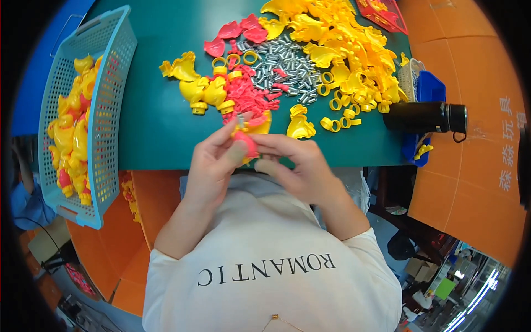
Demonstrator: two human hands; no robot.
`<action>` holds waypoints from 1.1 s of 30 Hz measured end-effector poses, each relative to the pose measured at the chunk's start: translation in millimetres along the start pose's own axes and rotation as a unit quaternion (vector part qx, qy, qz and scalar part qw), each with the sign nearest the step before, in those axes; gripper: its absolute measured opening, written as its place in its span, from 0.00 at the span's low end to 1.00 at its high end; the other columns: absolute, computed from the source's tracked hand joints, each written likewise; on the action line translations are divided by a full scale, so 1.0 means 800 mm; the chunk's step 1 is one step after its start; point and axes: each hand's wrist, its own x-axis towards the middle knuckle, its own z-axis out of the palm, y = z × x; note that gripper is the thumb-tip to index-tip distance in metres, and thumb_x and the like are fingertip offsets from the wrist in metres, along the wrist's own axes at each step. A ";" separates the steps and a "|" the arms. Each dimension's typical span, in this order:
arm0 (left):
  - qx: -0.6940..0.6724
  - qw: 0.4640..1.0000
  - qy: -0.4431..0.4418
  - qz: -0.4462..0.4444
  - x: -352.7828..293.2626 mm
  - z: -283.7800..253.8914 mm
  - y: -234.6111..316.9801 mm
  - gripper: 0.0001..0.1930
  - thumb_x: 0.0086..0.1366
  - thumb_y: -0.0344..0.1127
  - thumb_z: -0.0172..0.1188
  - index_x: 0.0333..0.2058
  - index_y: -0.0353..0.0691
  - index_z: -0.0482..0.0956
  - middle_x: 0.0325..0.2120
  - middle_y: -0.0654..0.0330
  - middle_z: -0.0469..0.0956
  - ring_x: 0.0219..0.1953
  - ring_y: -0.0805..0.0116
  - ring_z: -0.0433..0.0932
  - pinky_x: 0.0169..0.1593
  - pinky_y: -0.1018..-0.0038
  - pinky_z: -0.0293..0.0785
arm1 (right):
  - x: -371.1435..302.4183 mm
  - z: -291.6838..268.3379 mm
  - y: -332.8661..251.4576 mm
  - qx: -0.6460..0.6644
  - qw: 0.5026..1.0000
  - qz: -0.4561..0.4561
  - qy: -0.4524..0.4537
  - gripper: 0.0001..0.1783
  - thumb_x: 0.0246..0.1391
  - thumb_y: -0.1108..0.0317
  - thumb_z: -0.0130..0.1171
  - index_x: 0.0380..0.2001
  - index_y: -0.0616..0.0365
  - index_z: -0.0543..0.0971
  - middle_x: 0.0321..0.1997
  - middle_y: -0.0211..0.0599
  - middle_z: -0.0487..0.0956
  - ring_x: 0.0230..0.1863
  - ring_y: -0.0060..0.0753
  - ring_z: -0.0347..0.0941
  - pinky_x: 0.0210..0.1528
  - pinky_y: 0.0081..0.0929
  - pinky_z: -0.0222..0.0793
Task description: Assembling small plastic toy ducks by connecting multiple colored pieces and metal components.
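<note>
Close to the table's front edge, my two hands meet around a small yellow and pink plastic toy piece [247,143]. My left hand [214,157] grips it between thumb and fingers, with a small silver metal cylinder [240,119] showing at its top. From the other side, my right hand [296,159] pinches at the same piece with bent fingers. The fingers partly hide the piece, so its exact shape is unclear. Just beyond lie a heap of small pink parts [249,95], several yellow toy bodies [206,91] and a pile of silver metal cylinders [285,61].
Yellow shell halves and rings [351,52] fill the far right of the green table [149,110]. A light-blue basket [110,127] of yellow toys stands left. At right are a black bottle [420,117], a blue bin [431,88], a red basket [395,19] and orange cardboard [464,182].
</note>
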 end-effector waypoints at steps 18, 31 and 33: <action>-0.118 0.983 -0.038 -0.137 0.006 0.006 0.017 0.23 0.68 0.43 0.52 0.53 0.30 0.66 0.49 0.53 0.73 0.47 0.66 0.77 0.52 0.68 0.75 | 0.125 -0.207 0.097 -0.126 0.990 0.005 0.057 0.12 0.52 0.74 0.60 0.42 0.59 0.78 0.45 0.33 0.77 0.47 0.30 0.72 0.52 0.28 0.65; -0.130 0.989 -0.026 -0.060 -0.006 -0.041 0.033 0.28 0.65 0.43 0.56 0.55 0.29 0.62 0.50 0.47 0.72 0.49 0.53 0.76 0.53 0.59 0.75 | 0.038 -0.007 0.037 -0.277 0.946 -0.107 -0.132 0.15 0.49 0.73 0.57 0.43 0.59 0.76 0.38 0.35 0.73 0.46 0.37 0.67 0.54 0.39 0.52; -0.140 0.988 -0.023 -0.056 -0.016 -0.051 0.035 0.27 0.65 0.42 0.56 0.55 0.28 0.62 0.51 0.47 0.71 0.50 0.52 0.76 0.54 0.58 0.74 | 0.033 0.000 0.037 -0.317 0.935 -0.142 -0.077 0.16 0.48 0.72 0.59 0.43 0.58 0.76 0.40 0.34 0.73 0.47 0.37 0.67 0.54 0.40 0.52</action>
